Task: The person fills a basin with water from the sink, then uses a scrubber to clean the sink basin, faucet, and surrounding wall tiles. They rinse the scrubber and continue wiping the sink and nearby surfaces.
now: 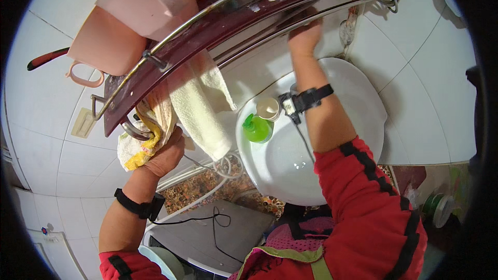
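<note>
My left hand is closed on a white and yellow patterned towel that hangs at the left end of the shelf's lower rail. Beside it, a pale cream towel drapes down from the same rail. At the upper right, my right hand reaches up under the dark red shelf, at the metal rail. The shelf and rail hide its fingers, so I cannot see what they touch.
Below the shelf is a white washbasin, with a green pump bottle and a small white cup on its left rim. Pink plastic containers stand on the shelf's left end. A grey-topped appliance sits at lower left.
</note>
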{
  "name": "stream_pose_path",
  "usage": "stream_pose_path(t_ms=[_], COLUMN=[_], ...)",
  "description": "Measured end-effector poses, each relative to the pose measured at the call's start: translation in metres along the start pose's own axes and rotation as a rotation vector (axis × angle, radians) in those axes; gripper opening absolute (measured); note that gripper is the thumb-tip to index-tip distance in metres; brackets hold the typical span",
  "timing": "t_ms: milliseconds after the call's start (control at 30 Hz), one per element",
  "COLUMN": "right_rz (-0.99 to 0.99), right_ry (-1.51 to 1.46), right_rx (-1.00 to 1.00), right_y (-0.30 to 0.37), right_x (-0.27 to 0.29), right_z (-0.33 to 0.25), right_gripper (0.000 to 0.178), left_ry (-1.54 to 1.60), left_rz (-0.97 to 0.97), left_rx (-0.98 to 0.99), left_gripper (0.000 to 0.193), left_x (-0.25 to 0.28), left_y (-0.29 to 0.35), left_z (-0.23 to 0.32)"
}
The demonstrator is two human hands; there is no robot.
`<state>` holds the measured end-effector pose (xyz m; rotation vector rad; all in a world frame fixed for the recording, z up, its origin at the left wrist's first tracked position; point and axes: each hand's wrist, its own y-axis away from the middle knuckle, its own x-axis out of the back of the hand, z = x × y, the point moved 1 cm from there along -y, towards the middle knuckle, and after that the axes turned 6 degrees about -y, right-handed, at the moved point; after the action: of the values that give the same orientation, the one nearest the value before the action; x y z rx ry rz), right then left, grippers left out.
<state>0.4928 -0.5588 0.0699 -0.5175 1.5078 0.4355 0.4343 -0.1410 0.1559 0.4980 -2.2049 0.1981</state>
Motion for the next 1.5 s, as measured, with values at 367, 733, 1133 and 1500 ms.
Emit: stream_pose_path(t_ms=[367, 733, 1133, 1500], right_rz=[0.294, -0.819, -1.616, -1.093], right_ry=[1.164, 1.634, 1.523, 2.069], right_rx=[-0.174, 0.933, 0.901, 0.782], right_y=[0.001, 0.065, 0.142, -0.035], right_x=[0.112, -0.003, 0.006, 0.100], right_z=[-0.055, 0.010, 0.078, -0.127], right_gripper=[0.037, 0.029, 0.034, 0.009], left_ry=[0.158, 0.102, 0.164, 0.287], left_rz=[-0.216, -0.251, -0.189, -0.288], left_rx=[0.072, 0.051, 0.103, 0.156], left_gripper=[0.053, 0.041, 0.046, 0.038], left_x=[0.009, 0.006, -0.002, 0.015], left_y=[-0.018, -0.017, -0.008, -0.023], left_z=[0.011, 0.019, 0.019, 0.025])
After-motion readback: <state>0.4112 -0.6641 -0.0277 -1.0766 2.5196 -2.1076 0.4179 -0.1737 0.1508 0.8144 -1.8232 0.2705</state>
